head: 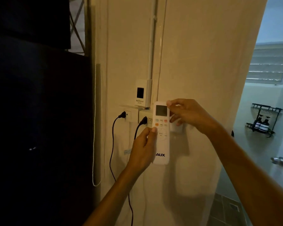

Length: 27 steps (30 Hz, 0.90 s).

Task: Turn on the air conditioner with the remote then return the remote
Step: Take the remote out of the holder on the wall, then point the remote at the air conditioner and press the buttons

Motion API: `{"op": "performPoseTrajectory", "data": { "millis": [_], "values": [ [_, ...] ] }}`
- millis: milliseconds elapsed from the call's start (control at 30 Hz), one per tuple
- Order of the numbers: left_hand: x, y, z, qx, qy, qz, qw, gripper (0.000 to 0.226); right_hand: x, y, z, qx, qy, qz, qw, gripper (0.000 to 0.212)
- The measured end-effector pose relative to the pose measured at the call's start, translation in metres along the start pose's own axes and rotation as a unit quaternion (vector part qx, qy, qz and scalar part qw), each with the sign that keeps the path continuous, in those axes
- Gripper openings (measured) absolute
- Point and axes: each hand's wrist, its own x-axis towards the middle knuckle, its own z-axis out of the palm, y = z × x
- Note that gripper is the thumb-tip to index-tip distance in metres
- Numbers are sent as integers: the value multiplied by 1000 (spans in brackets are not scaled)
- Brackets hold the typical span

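Observation:
A white AUX remote point(162, 144) with a grey screen and coloured buttons stands upright in front of the cream wall. My left hand point(143, 150) grips its lower left side, thumb resting near the orange button. My right hand point(186, 114) pinches its upper right edge beside the screen. A pale wall holder point(178, 128) shows just right of the remote, partly hidden behind my right hand. The air conditioner is out of view.
Two wall outlets with black plugs point(123, 115) and cords sit left of the remote, under a National breaker box point(140, 93). A bead cord point(94, 128) hangs by a dark curtain at left. At right, a bathroom doorway shows a door knob point(278, 161) and a bottle rack point(262, 119).

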Motion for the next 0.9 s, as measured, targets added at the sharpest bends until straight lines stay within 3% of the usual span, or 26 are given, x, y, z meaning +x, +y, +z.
{"op": "performPoseTrajectory", "data": {
  "millis": [200, 367, 533, 733, 900],
  "values": [
    [-25, 20, -38, 16, 34, 19, 999, 17, -51, -10, 46, 86, -28, 2, 996, 32],
    [-53, 39, -76, 37, 55, 37, 997, 15, -94, -33, 99, 102, 26, -20, 994, 20],
    [-94, 56, -120, 45, 46, 35, 997, 23, -137, -59, 152, 106, 60, -37, 992, 32],
    [-160, 82, -178, 30, 10, 44, 999, 14, -198, -100, 212, 160, 84, -38, 983, 16],
    [-214, 96, -215, 12, 8, 37, 999, 15, -247, -129, 261, 141, 123, -45, 981, 19]
  ]
}}
